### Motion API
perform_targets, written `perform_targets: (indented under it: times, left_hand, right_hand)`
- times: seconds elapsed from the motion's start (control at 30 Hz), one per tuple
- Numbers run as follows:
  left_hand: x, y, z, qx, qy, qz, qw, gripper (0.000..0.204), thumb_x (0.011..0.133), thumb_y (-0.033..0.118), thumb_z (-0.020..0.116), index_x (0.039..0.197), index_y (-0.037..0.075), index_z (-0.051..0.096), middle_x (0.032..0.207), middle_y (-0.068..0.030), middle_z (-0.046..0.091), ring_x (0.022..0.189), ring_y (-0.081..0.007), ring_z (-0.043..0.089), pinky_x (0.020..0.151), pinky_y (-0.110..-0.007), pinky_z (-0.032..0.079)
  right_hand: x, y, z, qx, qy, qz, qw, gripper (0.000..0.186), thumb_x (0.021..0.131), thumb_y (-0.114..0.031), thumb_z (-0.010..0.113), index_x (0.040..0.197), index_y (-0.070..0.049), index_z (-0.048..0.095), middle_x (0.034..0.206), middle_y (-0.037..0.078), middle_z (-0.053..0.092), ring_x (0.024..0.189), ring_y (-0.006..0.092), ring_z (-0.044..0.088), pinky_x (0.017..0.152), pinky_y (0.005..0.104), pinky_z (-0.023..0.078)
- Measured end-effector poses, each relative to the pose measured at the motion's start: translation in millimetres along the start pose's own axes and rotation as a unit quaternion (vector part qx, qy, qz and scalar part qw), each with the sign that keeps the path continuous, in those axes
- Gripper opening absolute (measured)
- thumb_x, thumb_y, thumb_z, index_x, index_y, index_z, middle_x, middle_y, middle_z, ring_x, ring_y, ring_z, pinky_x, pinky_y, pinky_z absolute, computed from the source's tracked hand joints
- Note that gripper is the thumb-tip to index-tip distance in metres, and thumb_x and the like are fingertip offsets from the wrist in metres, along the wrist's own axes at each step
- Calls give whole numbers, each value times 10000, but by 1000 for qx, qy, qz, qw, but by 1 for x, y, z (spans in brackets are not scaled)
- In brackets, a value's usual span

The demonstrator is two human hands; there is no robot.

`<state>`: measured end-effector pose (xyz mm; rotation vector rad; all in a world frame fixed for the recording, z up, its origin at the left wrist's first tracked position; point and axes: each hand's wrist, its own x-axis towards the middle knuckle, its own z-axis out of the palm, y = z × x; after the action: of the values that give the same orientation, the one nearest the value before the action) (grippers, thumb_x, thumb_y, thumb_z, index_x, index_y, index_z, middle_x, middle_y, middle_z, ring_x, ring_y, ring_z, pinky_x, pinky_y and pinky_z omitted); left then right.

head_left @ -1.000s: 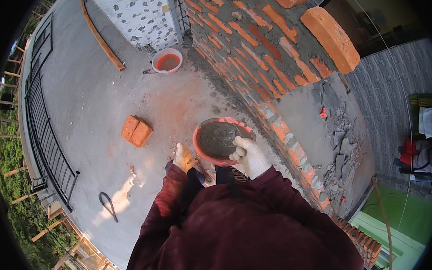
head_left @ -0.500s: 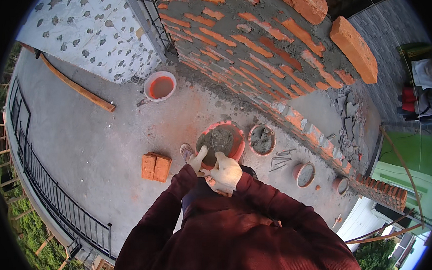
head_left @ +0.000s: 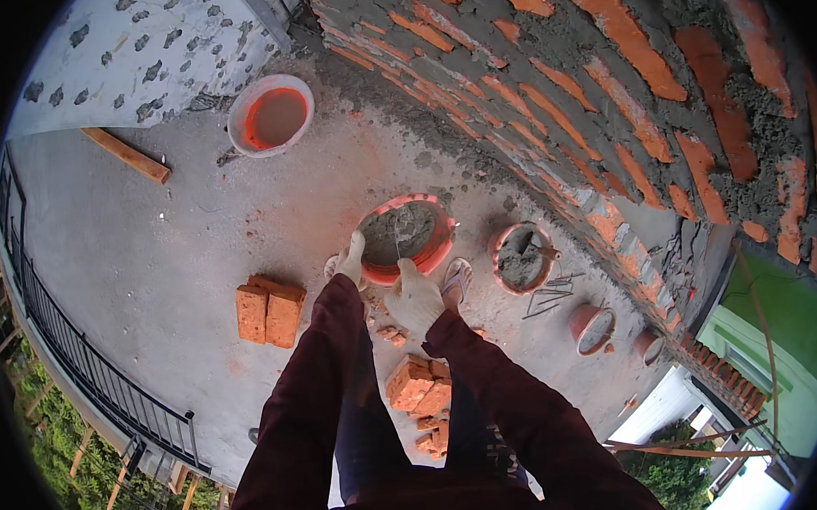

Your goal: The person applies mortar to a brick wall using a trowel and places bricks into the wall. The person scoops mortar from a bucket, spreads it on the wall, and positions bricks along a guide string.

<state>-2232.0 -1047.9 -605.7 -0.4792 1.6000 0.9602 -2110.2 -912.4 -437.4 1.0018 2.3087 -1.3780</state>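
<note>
A reddish bucket [head_left: 438, 247] of wet grey mortar [head_left: 397, 232] stands on the concrete floor between my feet. My left hand [head_left: 348, 259], in a pale glove, is closed beside the bucket's left rim. At the near rim is my right hand [head_left: 414, 299], also gloved and closed. A thin pale line runs from the right hand up across the mortar; I cannot tell whether it is a string or a wire. What the fingers of either hand hold is hidden.
Bricks [head_left: 271, 311] lie at the left, and more bricks [head_left: 418, 385] between my legs. A white tub [head_left: 238, 128] stands far left, a mortar bucket [head_left: 522, 258] at the right beside metal rods [head_left: 551, 296]. A brick wall [head_left: 547, 87] rises far right; a black railing [head_left: 90, 340] edges the left.
My view has shifted, and my feet and the bricks between my legs now show. My hands have moved apart, the left one up along the bucket's left side.
</note>
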Motion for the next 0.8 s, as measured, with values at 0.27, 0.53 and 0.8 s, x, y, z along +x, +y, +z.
perform_targets:
  times: [0.27, 0.53, 0.8]
  left_hand:
    - [107, -1, 2, -112, -124, 51, 985, 1158, 779, 1001, 376, 1613, 198, 367, 1554, -140, 474, 1442, -324, 414, 1173, -541, 286]
    - [44, -32, -36, -193, 72, 35, 978, 1063, 887, 909, 352, 1653, 177, 268, 1685, -130, 304, 1577, -298, 208, 1236, -557, 106]
    - [-13, -73, 81, -187, 62, 274, 941, 484, 1050, 375, 646, 1371, 13, 629, 1179, -35, 688, 1066, -102, 629, 855, -246, 470]
  right_hand:
    - [95, 62, 110, -97, -58, -26, 993, 637, 776, -185, 649, 1337, 77, 500, 1010, 301, 623, 922, 436, 661, 759, 503, 549]
    - [34, 184, -102, -313, 99, -58, 943, 350, 803, -222, 703, 1098, -35, 668, 1233, 167, 621, 1257, 381, 519, 1080, 528, 392]
    - [69, 363, -183, -608, -177, 221, 741, 403, 916, -203, 664, 1291, -58, 626, 1059, 93, 750, 985, 287, 751, 810, 435, 575]
